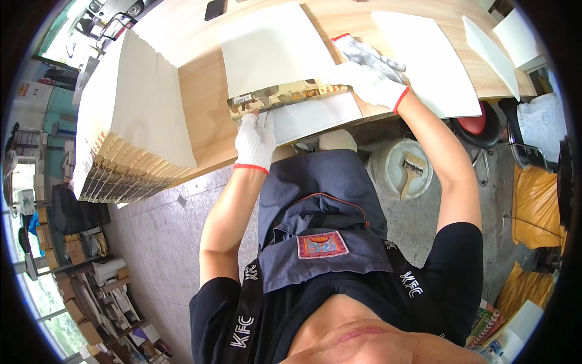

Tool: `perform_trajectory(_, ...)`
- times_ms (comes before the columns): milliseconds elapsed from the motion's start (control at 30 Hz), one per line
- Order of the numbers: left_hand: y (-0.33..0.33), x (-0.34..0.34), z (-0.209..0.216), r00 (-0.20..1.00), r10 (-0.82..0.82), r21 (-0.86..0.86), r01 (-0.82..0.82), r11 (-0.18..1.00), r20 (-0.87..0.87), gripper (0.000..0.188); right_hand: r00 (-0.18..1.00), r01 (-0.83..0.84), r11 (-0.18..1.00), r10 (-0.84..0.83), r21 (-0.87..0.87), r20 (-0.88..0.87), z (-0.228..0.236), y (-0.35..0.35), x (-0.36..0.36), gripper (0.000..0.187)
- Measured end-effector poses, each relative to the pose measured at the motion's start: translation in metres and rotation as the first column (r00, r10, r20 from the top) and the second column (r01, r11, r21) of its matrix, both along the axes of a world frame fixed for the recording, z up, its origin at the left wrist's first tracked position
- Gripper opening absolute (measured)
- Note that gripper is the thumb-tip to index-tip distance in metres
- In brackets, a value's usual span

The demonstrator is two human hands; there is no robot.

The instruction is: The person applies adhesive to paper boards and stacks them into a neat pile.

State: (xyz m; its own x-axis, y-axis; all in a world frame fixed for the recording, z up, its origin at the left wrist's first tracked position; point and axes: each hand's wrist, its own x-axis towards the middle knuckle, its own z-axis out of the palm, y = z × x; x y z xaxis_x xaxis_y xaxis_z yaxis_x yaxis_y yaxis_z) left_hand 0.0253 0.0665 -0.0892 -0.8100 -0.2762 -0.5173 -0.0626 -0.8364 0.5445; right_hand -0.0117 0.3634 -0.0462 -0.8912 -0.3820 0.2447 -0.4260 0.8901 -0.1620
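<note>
One cover (273, 51) lies white side up on the table (203, 109), mid-view for me, a printed band (288, 96) along its near edge and a white sheet (321, 118) showing from beneath. I see the gloved left hand (254, 144) pinching the band near its left end. The right hand (368, 84), gloved too, reaches over the band's right end, fingers straight and close together; I cannot tell whether it grips. Just beyond it lies a loose glove (362, 53). To the left I have a tall stack (148, 115) with printed near edges; to the right, white paper (424, 64). A phone (214, 9) lies at the far side. Below, a bucket (387, 182) with a brush (414, 167) stands on the floor (182, 242).
</note>
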Motion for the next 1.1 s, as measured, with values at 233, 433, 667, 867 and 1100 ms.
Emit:
perform_trajectory(233,-0.013,-0.032,0.007,0.979,-0.19,0.165,0.2,0.966,-0.078,0.026,0.767,0.39,0.879,-0.145,-0.275,0.625,0.031,-0.025,-0.047,0.043)
perform_trajectory(433,-0.027,-0.027,0.048,0.986,-0.169,0.115,0.168,0.979,0.004,0.023,0.386,0.646,0.563,0.342,-0.515,0.857,0.031,-0.052,-0.097,0.044)
perform_trajectory(667,-0.044,0.013,0.1,0.935,-0.263,-0.186,0.222,0.957,-0.239,0.027,0.727,0.334,0.108,0.603,-0.936,0.329,0.024,-0.067,-0.047,0.037)
perform_trajectory(867,-0.116,0.081,0.172,0.877,-0.361,-0.921,-0.193,0.339,-0.317,0.036,0.84,0.064,-0.041,0.541,-0.997,0.031,0.064,-0.114,-0.05,0.042)
perform_trajectory(1100,-0.289,0.092,0.246,0.8,-0.125,-0.745,-0.472,0.472,-0.586,0.036,0.823,-0.532,0.629,0.226,-0.567,-0.521,0.15,-0.312,-0.089,0.038)
